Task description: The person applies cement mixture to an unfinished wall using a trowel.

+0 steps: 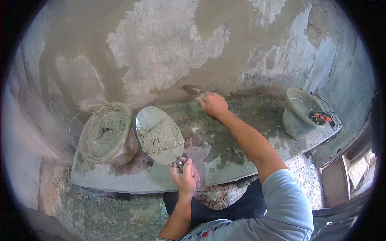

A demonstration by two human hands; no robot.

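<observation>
My left hand (185,176), fingers closed, grips the handle of an oval mortar board (165,154), which carries a lumpy heap of grey mortar (159,136). My right hand (213,105) is closed on a small trowel (189,89) held against the lower part of the wall (161,52), just above the back of a concrete slab (225,152). The wall has darker damp-looking plaster patches around paler, scraped areas.
A bucket of mortar (106,148) with a wire handle stands at the slab's left. A smaller bucket (297,120) at the right end has a red-handled tool (323,117) and cable at its rim. A littered floor (108,211) shows below the slab.
</observation>
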